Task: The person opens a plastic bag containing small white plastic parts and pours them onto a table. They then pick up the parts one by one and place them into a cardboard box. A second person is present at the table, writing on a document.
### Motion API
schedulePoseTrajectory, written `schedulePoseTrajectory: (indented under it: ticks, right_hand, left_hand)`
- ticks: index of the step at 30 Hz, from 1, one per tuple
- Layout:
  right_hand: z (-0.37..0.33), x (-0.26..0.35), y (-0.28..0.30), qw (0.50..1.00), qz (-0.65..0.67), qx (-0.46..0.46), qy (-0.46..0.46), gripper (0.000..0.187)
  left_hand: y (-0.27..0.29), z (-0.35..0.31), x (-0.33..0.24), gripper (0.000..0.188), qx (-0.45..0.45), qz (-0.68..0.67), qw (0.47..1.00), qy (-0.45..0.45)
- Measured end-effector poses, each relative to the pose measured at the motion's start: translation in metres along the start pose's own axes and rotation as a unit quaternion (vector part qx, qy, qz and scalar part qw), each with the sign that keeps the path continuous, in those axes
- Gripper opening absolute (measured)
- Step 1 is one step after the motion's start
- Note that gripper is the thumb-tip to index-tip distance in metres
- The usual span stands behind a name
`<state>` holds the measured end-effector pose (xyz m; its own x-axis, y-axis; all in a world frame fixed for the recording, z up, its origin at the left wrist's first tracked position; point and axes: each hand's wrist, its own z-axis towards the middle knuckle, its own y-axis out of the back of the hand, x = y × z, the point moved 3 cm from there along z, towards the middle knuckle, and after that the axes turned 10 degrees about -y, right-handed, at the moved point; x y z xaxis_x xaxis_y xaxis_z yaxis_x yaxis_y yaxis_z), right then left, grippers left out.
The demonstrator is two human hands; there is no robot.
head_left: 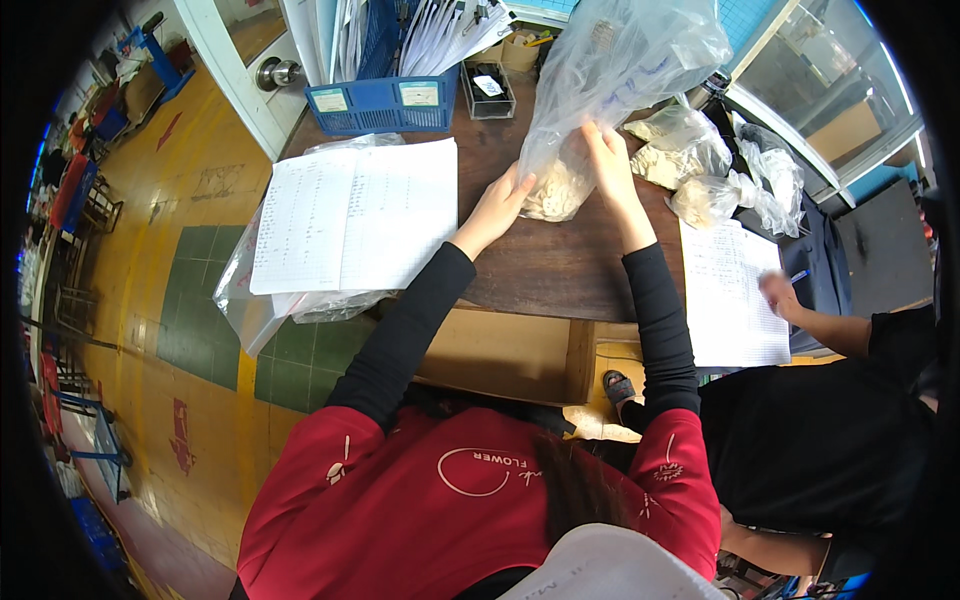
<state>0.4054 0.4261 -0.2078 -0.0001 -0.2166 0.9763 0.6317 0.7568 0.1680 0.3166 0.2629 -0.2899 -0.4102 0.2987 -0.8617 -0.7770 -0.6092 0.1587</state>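
Note:
A tall clear plastic bag [560, 150] stands on the dark wooden desk, with pale, small flat pieces [553, 192] gathered in its bottom. My left hand [497, 210] grips its lower left side, thumb and fingers closed on the plastic. Higher on the right side, my right hand [608, 165] pinches the same bag. The upper part of the bag spreads loosely toward the back. What exactly the pale pieces are is too small to tell. Just left of my left hand lies an open notebook [355, 215] with handwritten columns, resting on clear plastic bags.
Several bags of pale pieces [680, 150] lie at the right. Beside me, a person's hand [778, 290] holds a pen over another open notebook [735, 300]. A blue file basket [380, 108] and a small clear box [488, 92] stand at the back. Below the desk edge, a drawer [500, 350] stands pulled out.

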Motion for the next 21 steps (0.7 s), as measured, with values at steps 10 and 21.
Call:
schedulePoseTrajectory:
  ticks: [10,21]
  right_hand:
    - [-0.016,-0.015,0.008,0.994,0.094,0.007,-0.047,0.036]
    - [-0.008,-0.018,0.011,0.996,0.073,-0.009,-0.042,0.04]
  left_hand:
    - [0.006,0.007,0.007,0.059,-0.032,-0.018,0.999,-0.016]
    - [0.011,0.008,0.007,0.06,-0.061,-0.068,0.995,0.034]
